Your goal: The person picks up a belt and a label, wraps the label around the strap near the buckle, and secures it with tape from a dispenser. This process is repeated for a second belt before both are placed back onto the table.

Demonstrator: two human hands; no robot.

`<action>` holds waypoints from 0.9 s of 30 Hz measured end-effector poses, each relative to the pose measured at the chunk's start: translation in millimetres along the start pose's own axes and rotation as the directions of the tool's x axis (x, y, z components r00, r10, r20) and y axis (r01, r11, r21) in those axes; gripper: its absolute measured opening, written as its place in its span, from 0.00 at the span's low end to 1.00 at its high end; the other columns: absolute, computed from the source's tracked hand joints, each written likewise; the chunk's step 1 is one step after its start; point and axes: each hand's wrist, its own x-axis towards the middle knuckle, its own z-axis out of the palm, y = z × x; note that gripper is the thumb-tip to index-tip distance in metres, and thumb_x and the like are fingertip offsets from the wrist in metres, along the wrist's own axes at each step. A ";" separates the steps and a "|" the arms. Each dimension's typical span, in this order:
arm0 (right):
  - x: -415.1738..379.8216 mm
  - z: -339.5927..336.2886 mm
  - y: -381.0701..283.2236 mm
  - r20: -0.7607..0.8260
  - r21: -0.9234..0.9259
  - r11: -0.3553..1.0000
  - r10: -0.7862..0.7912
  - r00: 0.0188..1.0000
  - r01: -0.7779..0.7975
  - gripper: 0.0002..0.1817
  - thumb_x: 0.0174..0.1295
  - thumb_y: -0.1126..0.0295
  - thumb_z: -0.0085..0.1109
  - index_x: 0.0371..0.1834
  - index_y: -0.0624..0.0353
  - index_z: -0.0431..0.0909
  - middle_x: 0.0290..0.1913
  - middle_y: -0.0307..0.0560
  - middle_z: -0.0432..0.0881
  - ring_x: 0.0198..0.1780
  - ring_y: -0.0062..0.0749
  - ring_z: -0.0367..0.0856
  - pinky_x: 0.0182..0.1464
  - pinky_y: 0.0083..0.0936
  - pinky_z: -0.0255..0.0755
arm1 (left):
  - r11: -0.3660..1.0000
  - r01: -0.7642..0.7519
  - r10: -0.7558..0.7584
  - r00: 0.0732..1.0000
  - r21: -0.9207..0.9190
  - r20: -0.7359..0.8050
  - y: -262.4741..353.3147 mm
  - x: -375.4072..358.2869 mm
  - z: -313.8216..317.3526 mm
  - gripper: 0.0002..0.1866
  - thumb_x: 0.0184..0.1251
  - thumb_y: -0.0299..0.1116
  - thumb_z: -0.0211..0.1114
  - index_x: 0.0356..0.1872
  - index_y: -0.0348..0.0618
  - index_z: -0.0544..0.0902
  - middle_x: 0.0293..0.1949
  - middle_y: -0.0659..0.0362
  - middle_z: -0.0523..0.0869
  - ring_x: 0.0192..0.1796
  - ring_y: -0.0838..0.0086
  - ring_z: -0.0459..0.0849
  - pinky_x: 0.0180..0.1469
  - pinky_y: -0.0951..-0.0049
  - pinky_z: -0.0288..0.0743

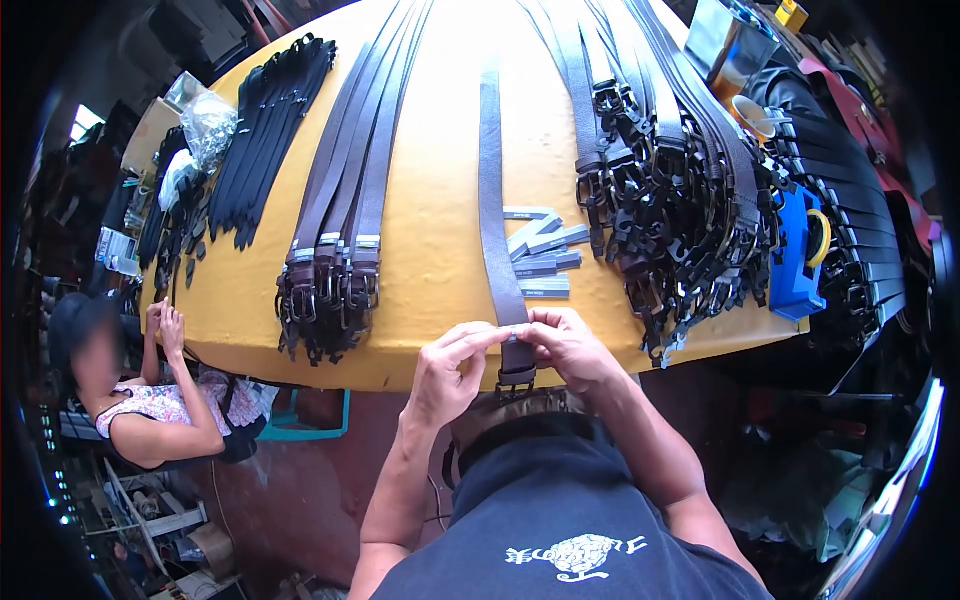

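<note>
"What's worn on top?"
"A dark navy shirt [500, 515]."
"Any print on it?"
"White: a rounded, densely lined drawing [582, 552] with a curl, and lettering [630, 545] on either side."
"Beyond the shirt?"
"Brownish cloth [553, 402], mostly hidden."
"And the forearms [398, 488]?"
"Bare, like the hands [440, 378] [574, 350]."

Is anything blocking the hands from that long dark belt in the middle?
Nothing I can see: the left hand and right hand are both right at the dark belt, near its buckle. The grey strips lie to its right.
</note>
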 end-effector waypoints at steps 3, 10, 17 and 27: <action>3.5 -8.8 0.7 0.100 0.062 0.997 0.043 0.994 -0.050 0.06 0.63 0.67 0.58 0.31 0.55 0.76 0.24 0.29 0.72 0.20 0.07 0.63 0.22 0.11 0.59 | 0.948 -0.232 0.222 0.973 0.219 0.067 1.2 12.0 -4.3 0.15 0.52 0.17 0.65 0.41 0.44 0.86 0.38 0.53 0.85 0.46 0.64 0.84 0.48 0.70 0.75; -8.8 -7.0 -12.6 0.133 0.079 0.996 0.031 0.991 -0.042 0.11 0.63 0.64 0.59 0.31 0.60 0.75 0.24 0.35 0.73 0.20 0.13 0.66 0.22 0.14 0.61 | 0.894 -0.412 0.413 0.910 0.179 0.034 6.0 32.8 -3.9 0.12 0.47 0.16 0.67 0.34 0.41 0.82 0.37 0.55 0.84 0.44 0.61 0.83 0.49 0.67 0.74; -11.6 8.9 -11.7 0.107 -0.550 0.578 -0.667 0.738 0.602 0.09 0.64 0.69 0.59 0.41 0.65 0.78 0.31 0.36 0.75 0.30 0.15 0.69 0.35 0.13 0.65 | 0.849 0.189 -0.302 0.940 -0.493 -0.160 -10.2 13.7 17.2 0.04 0.63 0.19 0.62 0.38 0.33 0.79 0.37 0.59 0.84 0.40 0.80 0.81 0.45 0.79 0.75; 2.0 5.7 4.6 -0.101 -0.290 0.847 -0.491 0.866 0.446 0.06 0.63 0.73 0.60 0.37 0.67 0.79 0.32 0.38 0.82 0.35 0.14 0.77 0.37 0.15 0.72 | 0.725 0.279 -0.463 0.874 -0.630 -0.145 -4.4 13.1 31.8 0.08 0.62 0.19 0.63 0.42 0.32 0.77 0.36 0.59 0.84 0.38 0.83 0.82 0.42 0.84 0.76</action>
